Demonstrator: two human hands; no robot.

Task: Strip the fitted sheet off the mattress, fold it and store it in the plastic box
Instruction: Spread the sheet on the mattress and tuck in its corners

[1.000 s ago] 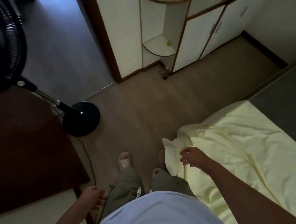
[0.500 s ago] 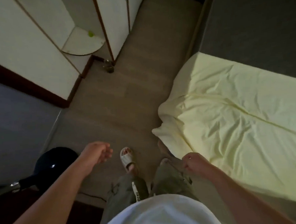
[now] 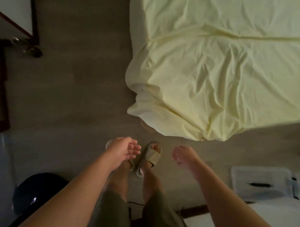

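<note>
View from above, looking down at a person's sandals (image 3: 151, 156), which are standing on the floor (image 3: 77, 90) just below the middle. The sheet (image 3: 220, 68) is lying from 12 to 3 o'clock, filling the upper right, with its near corner reaching the floor ahead and right of the sandals. The left hand (image 3: 125, 150) is hovering at 6 o'clock, over the left foot. The right hand (image 3: 184, 155) is hanging just right of the sandals, apart from the sheet's corner. The box (image 3: 260, 182) is sitting at 4 o'clock, right of the right forearm. A fan base (image 3: 34, 192) is resting at 8 o'clock, left of the left forearm. A cabinet (image 3: 9, 16) is standing at 10 o'clock, across the floor from the sheet.
</note>
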